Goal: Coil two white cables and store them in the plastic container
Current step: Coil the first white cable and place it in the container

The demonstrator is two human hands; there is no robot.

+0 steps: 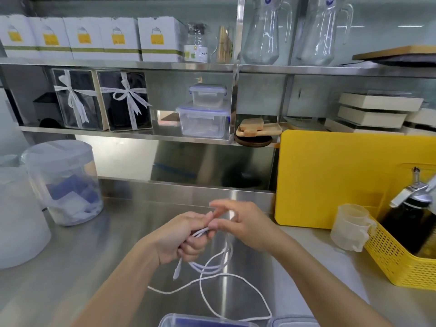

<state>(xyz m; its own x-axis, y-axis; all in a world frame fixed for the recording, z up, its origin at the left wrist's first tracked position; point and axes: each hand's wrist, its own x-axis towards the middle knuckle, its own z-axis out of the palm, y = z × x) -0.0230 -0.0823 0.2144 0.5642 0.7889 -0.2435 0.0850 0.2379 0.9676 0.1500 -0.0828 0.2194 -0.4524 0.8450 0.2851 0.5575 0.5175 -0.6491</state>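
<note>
Coiling a white cable over a steel counter.

The left hand (181, 239) clenches a few loops of the cable (212, 265); the right hand (243, 223) pinches the strand beside it, its other fingers spread. Even loops and a steady feed of the slack trailing on the counter (94, 251) would probably keep it tidy. The container (203, 321) sits at the near edge. Steel shelves (141, 64) and a yellow board (342, 180) stand behind.

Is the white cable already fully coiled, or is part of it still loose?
Partly coiled: the left hand holds loops, while the white cable trails loose on the counter.
</note>
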